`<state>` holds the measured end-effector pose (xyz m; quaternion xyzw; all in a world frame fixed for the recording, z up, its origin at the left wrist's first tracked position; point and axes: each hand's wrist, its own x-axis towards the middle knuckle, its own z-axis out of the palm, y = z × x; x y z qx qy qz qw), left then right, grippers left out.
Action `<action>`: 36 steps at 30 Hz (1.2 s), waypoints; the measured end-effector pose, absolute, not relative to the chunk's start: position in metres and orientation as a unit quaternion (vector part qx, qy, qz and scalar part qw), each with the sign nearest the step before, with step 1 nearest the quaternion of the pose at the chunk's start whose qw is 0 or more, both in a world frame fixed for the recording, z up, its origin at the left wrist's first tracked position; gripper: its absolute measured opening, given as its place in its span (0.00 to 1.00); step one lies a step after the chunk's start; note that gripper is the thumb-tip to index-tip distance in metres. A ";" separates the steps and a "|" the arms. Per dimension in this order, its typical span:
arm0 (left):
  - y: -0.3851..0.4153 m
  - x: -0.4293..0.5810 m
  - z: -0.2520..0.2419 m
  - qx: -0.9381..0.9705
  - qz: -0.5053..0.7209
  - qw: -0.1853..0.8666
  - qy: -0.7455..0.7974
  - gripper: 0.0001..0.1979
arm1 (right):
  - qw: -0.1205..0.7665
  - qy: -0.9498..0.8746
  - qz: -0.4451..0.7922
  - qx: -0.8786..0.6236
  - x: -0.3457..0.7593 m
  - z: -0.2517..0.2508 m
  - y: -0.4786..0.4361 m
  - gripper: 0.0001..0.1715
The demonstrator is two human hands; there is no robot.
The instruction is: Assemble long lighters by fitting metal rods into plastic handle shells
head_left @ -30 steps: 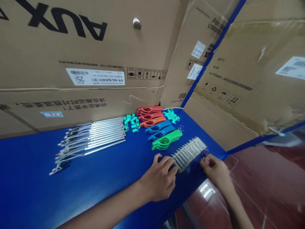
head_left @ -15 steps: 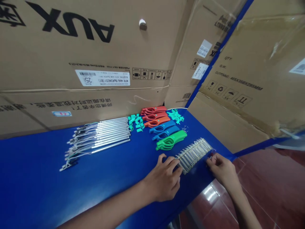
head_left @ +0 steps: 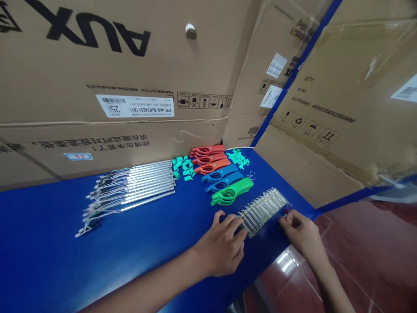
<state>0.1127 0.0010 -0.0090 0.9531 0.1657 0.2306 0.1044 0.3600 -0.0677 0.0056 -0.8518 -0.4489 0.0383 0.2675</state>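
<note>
Head view, near to far:
1. Left hand [head_left: 221, 248]: curled, fingertips touching a row of clear tubes [head_left: 262, 213]; grip unclear.
2. Right hand [head_left: 301, 232]: pinching a small red-tipped piece [head_left: 286, 213] at the row's right end.
3. Blue desk [head_left: 65, 248]: carries the row, right of centre.
4. Mid-frame: colored plastic handles [head_left: 221, 174], green clips [head_left: 183, 168], wired metal rods [head_left: 130, 187].
5. Upper frame: cardboard boxes [head_left: 114, 74].

Large corrugated cartons [head_left: 114, 74] stand along the far edge of a blue-topped bench [head_left: 42, 243], bearing black AUX lettering [head_left: 83, 30] and a white barcode label [head_left: 135, 106] (all printing reads upside down in this view). A second carton [head_left: 325, 104], wrapped in clear plastic film [head_left: 368, 56], stands at the right corner, edged by a blue strip [head_left: 295, 74]. Beyond the bench lies a glossy red-brown tile floor [head_left: 368, 248], with pale light glare [head_left: 285, 263].
</note>
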 end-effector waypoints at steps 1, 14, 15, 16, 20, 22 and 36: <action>0.001 0.113 -0.009 0.953 0.231 0.105 0.166 0.11 | 0.267 -0.449 0.043 -0.852 0.361 0.005 -0.069 0.18; 0.001 0.112 -0.013 0.935 0.304 0.127 0.131 0.10 | 0.300 -0.399 0.071 -0.863 0.361 0.017 -0.090 0.19; 0.001 0.112 -0.013 0.928 0.329 0.131 0.112 0.09 | 0.319 -0.387 0.072 -0.862 0.357 0.023 -0.091 0.20; 0.000 0.112 -0.014 0.922 0.352 0.132 0.094 0.08 | 0.343 -0.375 0.077 -0.858 0.354 0.029 -0.091 0.20; -0.002 0.111 0.000 0.916 0.379 0.112 0.063 0.06 | 0.439 -0.371 0.095 -0.813 0.334 0.054 -0.099 0.21; -0.002 0.105 0.018 0.921 0.372 0.090 0.077 0.08 | 0.447 -0.413 0.147 -0.780 0.315 0.062 -0.108 0.21; -0.063 -0.057 0.051 0.960 0.078 0.006 0.268 0.05 | 0.227 -0.650 0.448 -0.571 0.194 0.052 -0.102 0.06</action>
